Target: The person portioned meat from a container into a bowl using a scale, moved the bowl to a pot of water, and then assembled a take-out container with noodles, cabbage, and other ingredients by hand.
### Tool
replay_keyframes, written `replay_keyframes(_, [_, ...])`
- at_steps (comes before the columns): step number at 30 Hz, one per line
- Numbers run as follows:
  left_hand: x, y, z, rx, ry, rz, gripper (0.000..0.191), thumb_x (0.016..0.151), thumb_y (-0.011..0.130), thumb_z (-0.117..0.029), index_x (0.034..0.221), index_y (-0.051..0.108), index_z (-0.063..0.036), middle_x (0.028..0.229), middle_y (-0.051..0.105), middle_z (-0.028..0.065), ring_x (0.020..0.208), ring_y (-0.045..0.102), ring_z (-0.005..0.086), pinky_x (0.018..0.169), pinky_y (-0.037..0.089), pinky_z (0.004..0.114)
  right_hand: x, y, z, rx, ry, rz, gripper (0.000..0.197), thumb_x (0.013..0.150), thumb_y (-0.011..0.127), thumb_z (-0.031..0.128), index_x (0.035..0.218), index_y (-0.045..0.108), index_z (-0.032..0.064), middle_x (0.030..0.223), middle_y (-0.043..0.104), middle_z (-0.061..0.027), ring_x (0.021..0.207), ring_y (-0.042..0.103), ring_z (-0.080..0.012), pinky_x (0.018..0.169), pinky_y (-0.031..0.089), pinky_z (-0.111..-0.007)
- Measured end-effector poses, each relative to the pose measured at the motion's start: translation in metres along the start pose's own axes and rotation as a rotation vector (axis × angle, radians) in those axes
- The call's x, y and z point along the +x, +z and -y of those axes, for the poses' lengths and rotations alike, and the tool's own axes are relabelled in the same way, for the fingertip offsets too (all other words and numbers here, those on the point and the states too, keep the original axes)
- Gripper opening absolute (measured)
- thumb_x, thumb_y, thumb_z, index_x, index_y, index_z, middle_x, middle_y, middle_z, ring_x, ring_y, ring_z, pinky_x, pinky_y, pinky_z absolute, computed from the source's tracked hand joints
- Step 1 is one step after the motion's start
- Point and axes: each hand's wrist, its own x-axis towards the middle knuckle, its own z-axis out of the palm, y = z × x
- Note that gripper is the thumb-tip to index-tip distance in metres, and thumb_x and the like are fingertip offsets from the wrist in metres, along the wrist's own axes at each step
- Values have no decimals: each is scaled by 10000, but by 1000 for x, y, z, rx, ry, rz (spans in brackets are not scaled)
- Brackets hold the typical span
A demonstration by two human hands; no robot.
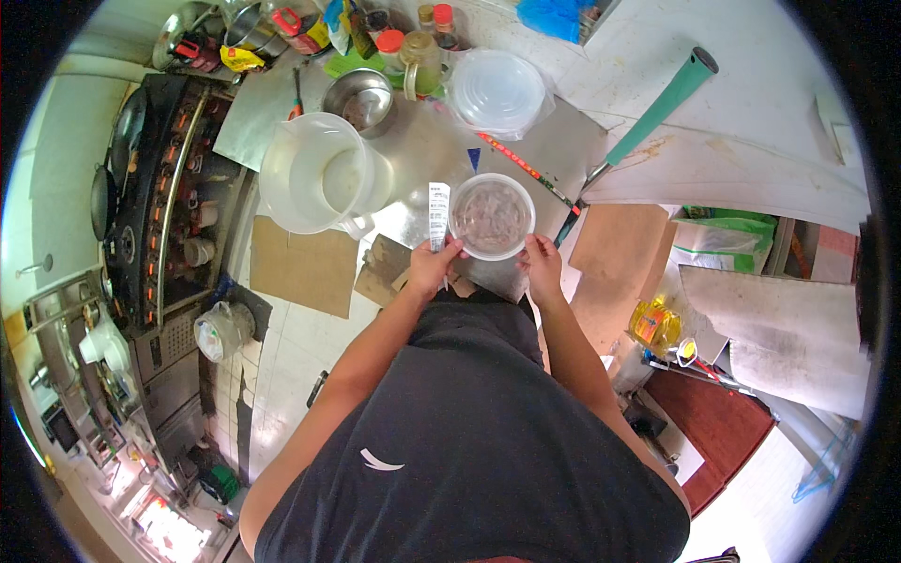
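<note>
Both of my hands hold a round clear plastic container (493, 217) by its near rim, over the front edge of the steel table (415, 169). Its contents look brownish-pink, and I cannot tell whether a lid covers them. My left hand (433, 266) grips the near left side and also has a long white paper slip (438, 211) bearing print, which stands up beside the container. My right hand (542, 264) pinches the near right side. Left of the container stands a large translucent plastic measuring jug (313, 172), with a steel bowl (359, 102) behind it.
Stacked clear plastic lids or bowls (496, 91) in a bag, a glass jug (420, 63) and bottles line the back. A red patterned strip (528, 165) crosses the table. A green-handled tool (647, 119) leans at right. A black stove (169, 204) stands left.
</note>
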Motion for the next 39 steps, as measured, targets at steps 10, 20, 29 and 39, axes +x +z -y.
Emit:
replay_keyframes(10, [-11, 4, 0, 266, 152, 20, 197, 862, 764, -154, 877, 650, 6, 723, 670, 39, 615, 617, 102, 569, 478, 249, 1, -3, -12, -232, -183, 41, 295, 977, 626, 279, 1085, 601, 6, 821, 635, -29, 682, 611, -105, 591, 505, -239])
replay_keyframes(20, [14, 6, -12, 97, 207, -235, 248, 838, 783, -245, 884, 687, -21, 795, 685, 30, 638, 574, 91, 574, 468, 266, 8, 10, 5, -151, -185, -73, 282, 964, 642, 285, 1115, 619, 48, 837, 615, 0, 712, 593, -99, 596, 487, -250])
replay_keyframes(29, [81, -12, -26, 386, 29, -228, 576, 809, 777, -441, 1079, 678, 58, 935, 710, 135, 836, 657, 218, 758, 522, 342, 43, 12, 11, -318, -78, -33, 330, 931, 682, 286, 1140, 674, 31, 929, 683, -22, 748, 608, -94, 604, 492, -262])
replay_keyframes(39, [82, 25, -82, 382, 1, -36, 337, 806, 782, -295, 919, 723, 17, 760, 673, 60, 612, 587, 125, 525, 459, 309, 81, 37, 80, -367, 127, 124, 274, 893, 720, 205, 1091, 706, 16, 940, 692, -37, 817, 623, -121, 702, 505, -278])
